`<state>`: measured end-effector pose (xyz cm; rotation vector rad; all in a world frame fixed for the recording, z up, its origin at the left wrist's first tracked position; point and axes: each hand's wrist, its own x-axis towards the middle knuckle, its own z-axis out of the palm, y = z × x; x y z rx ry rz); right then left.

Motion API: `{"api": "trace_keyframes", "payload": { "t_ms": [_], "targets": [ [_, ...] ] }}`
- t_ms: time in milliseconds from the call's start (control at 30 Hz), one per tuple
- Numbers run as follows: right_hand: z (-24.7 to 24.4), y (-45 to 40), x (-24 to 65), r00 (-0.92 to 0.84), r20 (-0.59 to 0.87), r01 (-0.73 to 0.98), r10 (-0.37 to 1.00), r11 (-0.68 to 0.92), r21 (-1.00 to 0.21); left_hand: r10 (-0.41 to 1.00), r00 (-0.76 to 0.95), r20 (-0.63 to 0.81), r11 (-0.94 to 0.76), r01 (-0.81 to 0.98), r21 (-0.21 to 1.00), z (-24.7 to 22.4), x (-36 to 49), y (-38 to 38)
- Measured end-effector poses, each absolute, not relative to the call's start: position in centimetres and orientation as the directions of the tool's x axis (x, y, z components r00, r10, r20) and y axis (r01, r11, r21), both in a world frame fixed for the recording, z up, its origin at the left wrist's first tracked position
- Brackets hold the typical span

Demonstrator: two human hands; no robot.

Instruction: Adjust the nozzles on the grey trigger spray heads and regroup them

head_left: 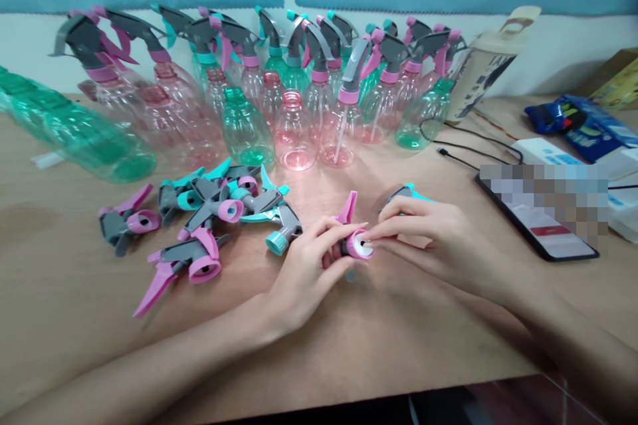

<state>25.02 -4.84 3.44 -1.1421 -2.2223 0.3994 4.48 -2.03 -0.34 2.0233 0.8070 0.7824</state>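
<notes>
My left hand (319, 259) is closed around a grey spray head with a pink collar and pink trigger (346, 208), its open collar turned toward my right hand. The fingertips of my right hand (423, 232) are pinched at a white disc (363, 246) inside the pink collar. Part of another spray head with a teal trigger (409, 191) lies just behind my right hand. Left of my left hand lies a loose pile of grey spray heads (209, 202) with pink or teal parts. A pink one (192, 262) is nearest the front.
Several clear pink and green bottles, such as an open pink bottle (295, 136), stand at the back, many with spray heads. Green bottles (100, 139) lie at the left. At the right are a phone (563, 239), a cable, a tumbler (481, 73) and a blue packet (593, 126).
</notes>
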Motion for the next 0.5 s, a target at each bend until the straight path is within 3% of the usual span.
{"api": "trace_keyframes", "payload": {
  "t_ms": [267, 500],
  "targets": [
    [3.42, -4.52, 25.41, -0.462, 0.346, 0.627, 0.817, 0.577, -0.523, 0.764, 0.603, 0.230, -0.455, 0.251, 0.854, -0.42, 4.49, -2.01],
    [3.47, -4.68, 25.37, -0.514, 0.330, 0.663, 0.792, 0.611, -0.433, 0.760, 0.598, 0.255, -0.479, 0.250, 0.841, -0.38, 4.53, -2.06]
  ]
}}
